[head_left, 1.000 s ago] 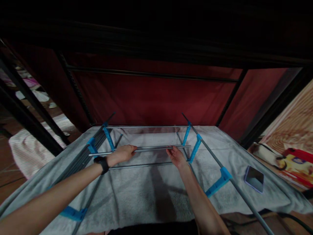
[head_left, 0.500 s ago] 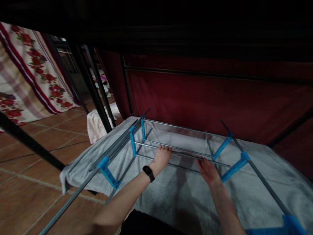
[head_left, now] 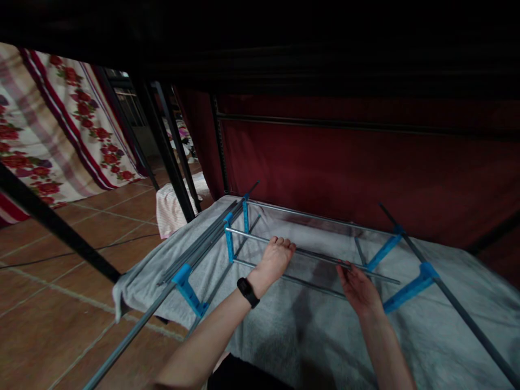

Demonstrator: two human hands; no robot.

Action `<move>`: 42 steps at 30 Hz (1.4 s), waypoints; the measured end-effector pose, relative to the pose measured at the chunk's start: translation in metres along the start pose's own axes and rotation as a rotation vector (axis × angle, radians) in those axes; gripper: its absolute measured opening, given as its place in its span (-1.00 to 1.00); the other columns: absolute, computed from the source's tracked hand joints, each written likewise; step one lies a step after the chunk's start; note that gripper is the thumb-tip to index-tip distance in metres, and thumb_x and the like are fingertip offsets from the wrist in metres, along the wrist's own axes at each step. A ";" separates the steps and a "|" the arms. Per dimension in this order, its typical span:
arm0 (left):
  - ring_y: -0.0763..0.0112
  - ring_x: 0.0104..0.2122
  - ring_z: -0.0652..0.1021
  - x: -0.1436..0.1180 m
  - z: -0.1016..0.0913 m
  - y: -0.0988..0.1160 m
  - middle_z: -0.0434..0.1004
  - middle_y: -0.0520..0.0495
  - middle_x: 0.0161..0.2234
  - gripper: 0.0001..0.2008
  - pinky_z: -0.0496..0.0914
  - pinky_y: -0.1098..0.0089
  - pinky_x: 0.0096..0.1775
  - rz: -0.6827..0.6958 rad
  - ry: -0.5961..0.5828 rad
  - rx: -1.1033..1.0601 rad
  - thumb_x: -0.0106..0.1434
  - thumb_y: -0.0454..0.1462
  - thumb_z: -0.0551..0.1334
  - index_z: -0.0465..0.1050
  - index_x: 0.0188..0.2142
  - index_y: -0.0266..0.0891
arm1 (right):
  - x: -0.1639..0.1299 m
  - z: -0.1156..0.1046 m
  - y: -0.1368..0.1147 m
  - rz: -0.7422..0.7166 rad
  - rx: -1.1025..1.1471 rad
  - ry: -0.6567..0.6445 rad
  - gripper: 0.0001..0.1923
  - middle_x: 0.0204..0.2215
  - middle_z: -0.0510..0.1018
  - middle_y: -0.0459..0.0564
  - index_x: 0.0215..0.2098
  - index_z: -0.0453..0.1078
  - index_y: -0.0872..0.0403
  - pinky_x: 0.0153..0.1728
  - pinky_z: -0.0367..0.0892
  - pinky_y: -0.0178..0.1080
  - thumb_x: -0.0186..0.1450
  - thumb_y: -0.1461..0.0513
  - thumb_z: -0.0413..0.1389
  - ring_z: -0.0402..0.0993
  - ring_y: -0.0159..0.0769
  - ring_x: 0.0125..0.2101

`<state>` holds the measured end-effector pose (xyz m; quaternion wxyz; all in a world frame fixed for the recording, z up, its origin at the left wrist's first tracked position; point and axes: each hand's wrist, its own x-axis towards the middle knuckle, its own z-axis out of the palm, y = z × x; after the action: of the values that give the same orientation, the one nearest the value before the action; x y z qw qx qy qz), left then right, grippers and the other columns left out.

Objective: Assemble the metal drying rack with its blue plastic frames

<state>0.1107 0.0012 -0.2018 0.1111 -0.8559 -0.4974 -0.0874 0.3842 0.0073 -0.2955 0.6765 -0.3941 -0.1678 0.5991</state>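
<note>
At the far left hangs a flowered cloth (head_left: 93,124), its lower edge close to the tiled floor (head_left: 73,260). Black posts (head_left: 170,146) slant down to its right, and a pale striped cloth (head_left: 173,208) lies just beyond them. Next comes the left edge of a grey blanket (head_left: 264,336), which carries a frame of grey tubes and blue brackets. A bundle of loose rods (head_left: 203,244) lies alongside the left side tube (head_left: 134,327), near the left blue brackets (head_left: 189,290).

From the farther of these toward the right runs a thin metal rod (head_left: 312,254), above the blanket and between the two sides of the frame. Its left end overlaps the top of one bracket; whether it is seated there cannot be told. The left hand (head_left: 276,259), with a black watch (head_left: 247,291) at the wrist, is wrapped over the rod, its fingers bent and close together. Farther right, the right hand (head_left: 359,287) comes from below, fingers curled up to the rod and touching it; how firmly they grip is unclear. The rod's right end sticks out past this hand, before the right blue brackets (head_left: 410,287) and right side tube (head_left: 467,325). Red fabric (head_left: 337,168) spans the far side.
</note>
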 end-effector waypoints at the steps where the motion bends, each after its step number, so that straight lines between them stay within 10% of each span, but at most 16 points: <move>1: 0.21 -0.16 0.50 -0.001 0.000 0.002 0.52 -0.17 -0.18 -0.72 0.35 0.17 -0.01 0.009 -0.012 -0.013 0.36 -0.45 0.03 0.43 -0.05 -0.28 | 0.000 0.000 -0.001 0.008 0.012 0.000 -0.86 -0.37 0.65 -0.06 -0.42 0.53 0.04 0.05 0.50 -0.17 0.26 0.32 0.15 0.61 -0.33 -0.20; 17: 0.24 -0.14 0.60 0.003 0.003 0.008 0.57 -0.15 -0.16 -0.63 0.43 0.32 -0.08 0.043 0.025 -0.262 0.47 -0.19 -0.02 0.44 0.12 -0.18 | -0.044 0.052 -0.024 -0.035 0.028 -0.165 -0.88 -0.29 0.66 0.05 -0.32 0.53 0.11 -0.01 0.46 -0.14 0.21 0.21 0.26 0.60 -0.25 -0.18; 42: 0.21 -0.16 0.58 0.007 -0.001 0.012 0.57 -0.15 -0.17 -0.60 0.41 0.32 -0.10 0.047 0.035 -0.217 0.47 -0.15 -0.03 0.47 0.12 -0.13 | -0.077 -0.028 -0.046 -0.484 -0.301 0.318 -0.73 -0.29 0.59 -0.05 -0.27 0.48 0.02 -0.27 0.40 -0.21 0.06 0.11 0.25 0.46 -0.27 -0.32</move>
<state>0.1244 0.0008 -0.2005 0.0284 -0.8728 -0.4627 -0.1531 0.4180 -0.0737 -0.2605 0.7510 -0.5271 -0.2356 0.3204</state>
